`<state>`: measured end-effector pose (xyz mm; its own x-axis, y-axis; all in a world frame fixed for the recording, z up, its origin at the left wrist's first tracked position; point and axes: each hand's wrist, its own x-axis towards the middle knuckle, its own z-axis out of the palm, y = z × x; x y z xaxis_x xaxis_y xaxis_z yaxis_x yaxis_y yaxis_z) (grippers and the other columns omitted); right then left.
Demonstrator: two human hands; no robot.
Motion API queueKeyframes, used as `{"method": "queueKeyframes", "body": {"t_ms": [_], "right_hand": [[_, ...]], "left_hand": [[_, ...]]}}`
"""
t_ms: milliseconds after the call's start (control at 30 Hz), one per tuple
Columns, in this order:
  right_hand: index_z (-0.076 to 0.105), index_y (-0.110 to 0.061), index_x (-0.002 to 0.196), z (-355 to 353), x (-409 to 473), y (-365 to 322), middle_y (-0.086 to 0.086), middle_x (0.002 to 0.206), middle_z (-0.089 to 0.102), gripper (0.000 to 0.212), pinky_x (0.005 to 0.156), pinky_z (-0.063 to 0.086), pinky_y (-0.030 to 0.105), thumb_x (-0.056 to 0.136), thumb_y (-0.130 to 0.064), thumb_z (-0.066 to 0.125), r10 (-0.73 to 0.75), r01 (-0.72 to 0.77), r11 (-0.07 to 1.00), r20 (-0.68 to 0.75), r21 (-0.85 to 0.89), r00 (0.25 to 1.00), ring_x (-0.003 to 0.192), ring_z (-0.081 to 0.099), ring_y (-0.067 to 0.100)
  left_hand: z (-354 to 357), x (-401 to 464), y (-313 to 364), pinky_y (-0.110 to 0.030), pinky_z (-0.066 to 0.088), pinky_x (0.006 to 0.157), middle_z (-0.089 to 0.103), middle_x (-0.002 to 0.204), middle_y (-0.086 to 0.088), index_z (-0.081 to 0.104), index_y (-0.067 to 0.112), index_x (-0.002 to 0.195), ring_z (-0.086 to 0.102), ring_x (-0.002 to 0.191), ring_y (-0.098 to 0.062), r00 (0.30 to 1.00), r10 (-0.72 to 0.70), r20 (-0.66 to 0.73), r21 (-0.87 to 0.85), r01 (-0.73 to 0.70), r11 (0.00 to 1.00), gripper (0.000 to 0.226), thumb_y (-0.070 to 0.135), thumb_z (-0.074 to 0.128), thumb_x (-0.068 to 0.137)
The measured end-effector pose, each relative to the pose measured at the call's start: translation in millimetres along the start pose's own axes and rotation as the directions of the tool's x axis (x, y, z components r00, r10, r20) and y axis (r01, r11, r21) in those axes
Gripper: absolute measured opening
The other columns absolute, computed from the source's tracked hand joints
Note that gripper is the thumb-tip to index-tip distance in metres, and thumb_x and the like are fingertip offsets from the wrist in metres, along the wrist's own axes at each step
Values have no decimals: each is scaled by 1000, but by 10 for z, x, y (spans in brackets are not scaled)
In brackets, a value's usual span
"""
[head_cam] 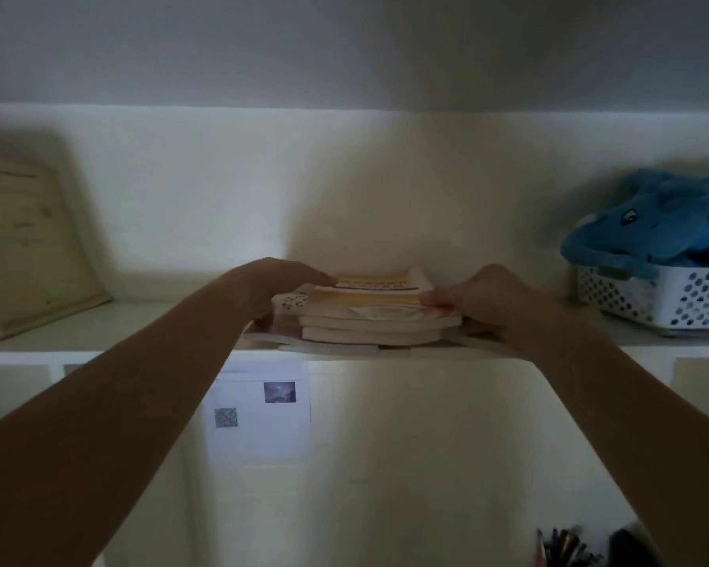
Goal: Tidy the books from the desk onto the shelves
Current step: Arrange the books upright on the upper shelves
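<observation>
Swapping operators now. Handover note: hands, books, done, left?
Left hand: flat on the left side of the book stack, fingers straight.
Right hand: grips the stack's right edge.
Stack lies flat on the shelf, its bottom layers overhanging the front edge, between a leaning board and a white basket.
Done: stack on shelf.
Left: push it back, let go. Desk out of view.

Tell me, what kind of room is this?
Probably a bedroom or study at home: a white shelf holds a stack of books, and a blue plush toy sits in a white basket.
</observation>
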<state>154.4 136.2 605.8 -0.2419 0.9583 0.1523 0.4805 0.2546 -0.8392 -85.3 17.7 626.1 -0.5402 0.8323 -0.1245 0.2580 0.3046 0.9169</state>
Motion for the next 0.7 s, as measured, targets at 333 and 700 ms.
{"method": "queueKeyframes", "body": {"t_ms": [333,700], "right_hand": [[62,-2,96,147,-136,-185,12,93,64,62,45,52,21,60,-38,95,46,-69,982,133,177,990,71,66,20],[75,-13,101,295,-225,-74,9,103,74,83,81,62,42,30,-51,97,-43,50,957,-29,285,999,92,71,27]], "left_hand": [[-272,-27,-111,-15,41,33,70,60,-3,70,12,82,60,36,-11,999,-24,46,-83,28,996,34,44,73,91],[-260,-43,-257,-42,65,60,78,106,-18,72,8,121,77,84,-32,986,149,80,-315,-117,942,51,21,90,75]]}}
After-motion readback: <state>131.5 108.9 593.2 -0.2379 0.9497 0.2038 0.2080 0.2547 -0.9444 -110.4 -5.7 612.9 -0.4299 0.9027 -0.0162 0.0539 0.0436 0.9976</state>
